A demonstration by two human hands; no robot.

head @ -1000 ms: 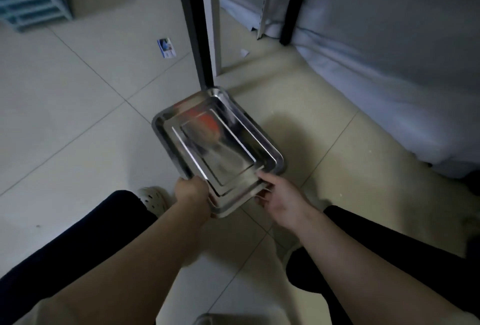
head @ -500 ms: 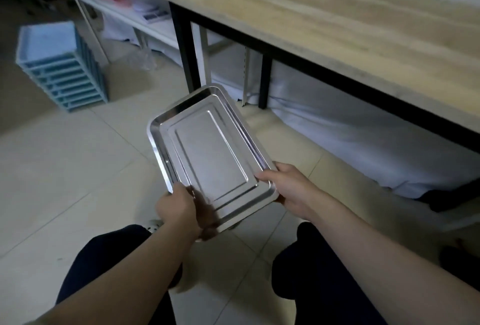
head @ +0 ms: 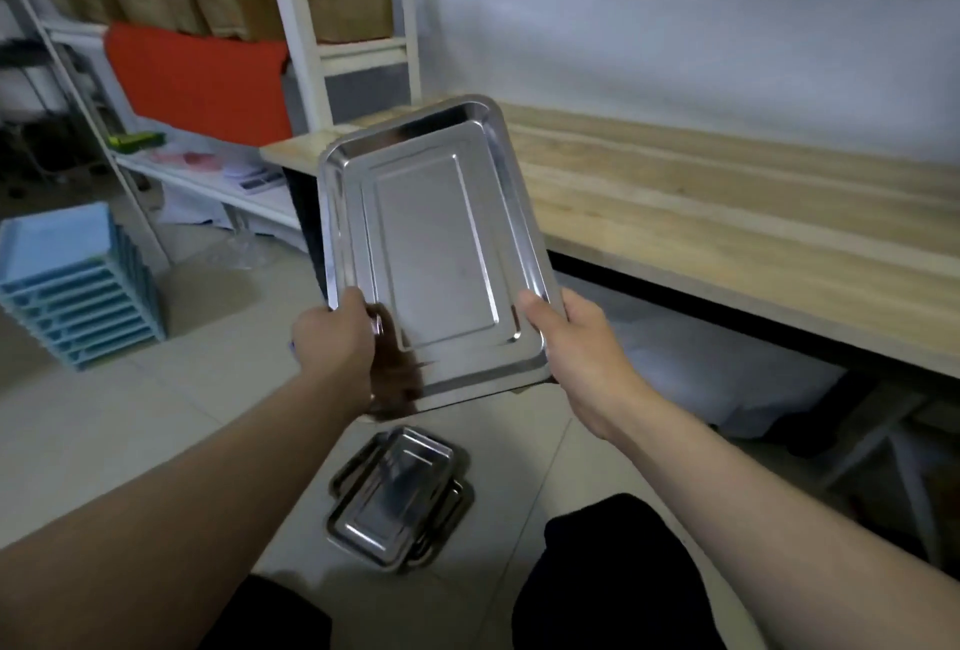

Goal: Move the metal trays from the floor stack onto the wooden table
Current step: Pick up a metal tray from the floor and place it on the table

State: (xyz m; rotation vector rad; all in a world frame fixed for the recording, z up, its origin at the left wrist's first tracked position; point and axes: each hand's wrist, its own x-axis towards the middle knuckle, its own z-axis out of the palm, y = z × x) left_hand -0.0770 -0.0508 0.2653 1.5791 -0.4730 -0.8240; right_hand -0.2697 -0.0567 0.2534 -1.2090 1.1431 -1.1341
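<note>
you hold one shiny rectangular metal tray in the air between your hands, your left hand gripping its near-left corner and your right hand its near-right edge, its far end over the long pale wooden table. directly below lies the floor stack of metal trays; their number isn't clear.

Wooden table top bare; shelving flanks left.
</note>
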